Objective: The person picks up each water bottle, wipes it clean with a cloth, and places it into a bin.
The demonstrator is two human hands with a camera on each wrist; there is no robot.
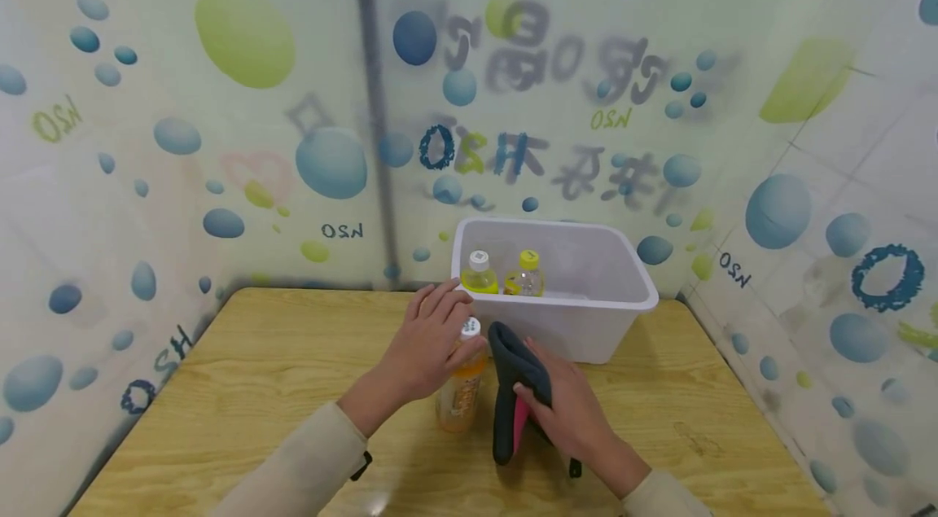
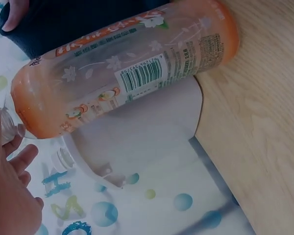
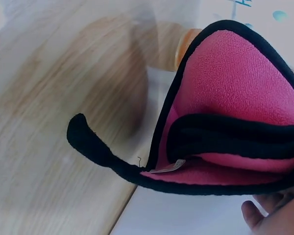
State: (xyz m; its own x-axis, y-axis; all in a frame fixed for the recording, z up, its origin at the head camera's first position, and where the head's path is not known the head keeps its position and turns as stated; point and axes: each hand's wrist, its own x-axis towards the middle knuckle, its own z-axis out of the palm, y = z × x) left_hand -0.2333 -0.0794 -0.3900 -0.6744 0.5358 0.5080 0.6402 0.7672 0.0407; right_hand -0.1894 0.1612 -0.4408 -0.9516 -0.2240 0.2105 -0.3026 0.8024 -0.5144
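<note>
My left hand (image 1: 432,342) is at the neck of an orange drink bottle (image 1: 460,401), its thumb in front of the neck and its fingers behind. The bottle stands upright on the table and its white cap (image 1: 471,327) shows beside the hand. In the left wrist view, the fingertips (image 2: 24,156) lie right at the clear neck. My right hand (image 1: 575,403) grips a folded cleaning cloth (image 1: 506,395), dark grey outside and pink inside. Black edging and a loop (image 3: 90,142) show in the right wrist view. The cloth hangs close to the bottle's right side.
Behind the hands stands a white plastic bin (image 1: 579,330). Inside its left part are a white-capped bottle (image 1: 479,277) with yellow liquid and a yellow-capped clear bottle (image 1: 528,277). The wooden table (image 1: 293,370) meets a patterned curtain (image 1: 278,110) at the back and sides.
</note>
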